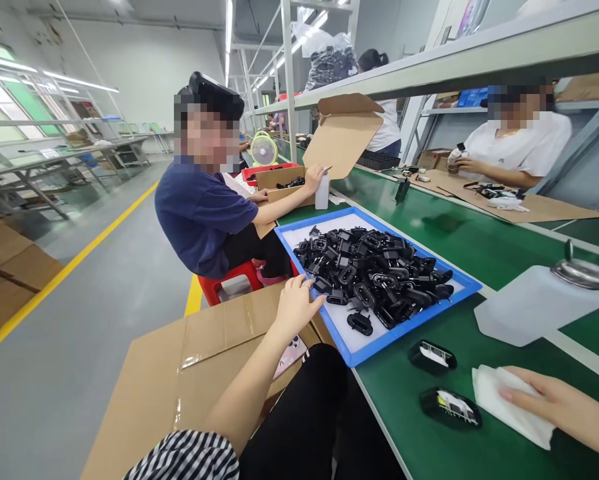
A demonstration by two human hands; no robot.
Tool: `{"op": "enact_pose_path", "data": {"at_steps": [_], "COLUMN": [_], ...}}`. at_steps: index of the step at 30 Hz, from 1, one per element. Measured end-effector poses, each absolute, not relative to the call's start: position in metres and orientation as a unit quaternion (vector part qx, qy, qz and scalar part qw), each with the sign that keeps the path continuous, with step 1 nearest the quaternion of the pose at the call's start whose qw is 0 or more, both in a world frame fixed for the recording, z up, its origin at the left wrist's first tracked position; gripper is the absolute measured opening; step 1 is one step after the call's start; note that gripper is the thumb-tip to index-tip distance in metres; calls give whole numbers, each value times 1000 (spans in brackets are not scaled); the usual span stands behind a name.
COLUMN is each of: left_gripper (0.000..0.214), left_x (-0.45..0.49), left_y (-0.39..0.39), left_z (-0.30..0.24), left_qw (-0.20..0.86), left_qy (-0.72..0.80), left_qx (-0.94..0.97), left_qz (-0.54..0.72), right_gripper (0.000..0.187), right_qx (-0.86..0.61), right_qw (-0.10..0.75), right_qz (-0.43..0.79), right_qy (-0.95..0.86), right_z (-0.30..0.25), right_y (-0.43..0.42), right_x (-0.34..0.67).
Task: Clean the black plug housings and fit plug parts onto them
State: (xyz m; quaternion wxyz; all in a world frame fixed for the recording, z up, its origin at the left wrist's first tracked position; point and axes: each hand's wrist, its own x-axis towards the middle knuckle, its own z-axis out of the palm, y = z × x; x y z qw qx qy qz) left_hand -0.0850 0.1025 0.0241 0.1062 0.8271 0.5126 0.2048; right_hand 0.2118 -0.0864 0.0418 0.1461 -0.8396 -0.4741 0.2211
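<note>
My left hand (297, 308) is at the near left rim of the blue tray (335, 337), its fingers stretched out and holding nothing. I cannot tell whether the fingertips press on the rim. A heap of small black plastic parts (374, 267), many with oval rims, lies in the tray on a white base. My right hand (539, 397) grips a folded white cloth (512, 400) low over the green table. Just left of the cloth lie two black oval housings, a nearer one (450, 408) and a farther one (432, 357), with pale parts showing inside.
A translucent pump bottle (534, 307) stands at the right. Cardboard boxes (219, 340) sit beside my left leg. A co-worker in a blue shirt (204, 213) sits past the tray, a hand on a small white bottle (322, 192). Another person (522, 147) works across the green table (404, 427).
</note>
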Motion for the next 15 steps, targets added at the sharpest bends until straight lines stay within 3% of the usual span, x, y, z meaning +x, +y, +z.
{"op": "enact_pose_path", "data": {"at_steps": [3, 7, 15], "left_gripper": [46, 42, 29], "left_x": [-78, -75, -72], "left_y": [107, 116, 110], "left_z": [24, 28, 29], "left_qw": [120, 137, 109], "left_qy": [530, 530, 534], "left_qx": [818, 816, 812], "left_qz": [190, 185, 210], "right_gripper": [55, 65, 52], "right_qx": [-845, -868, -830], "right_qw": [134, 143, 185], "right_qz": [307, 271, 196], "right_qy": [-416, -391, -488], "right_z": [48, 54, 71], "right_y": [-86, -89, -94], "right_x": [213, 216, 197]}}
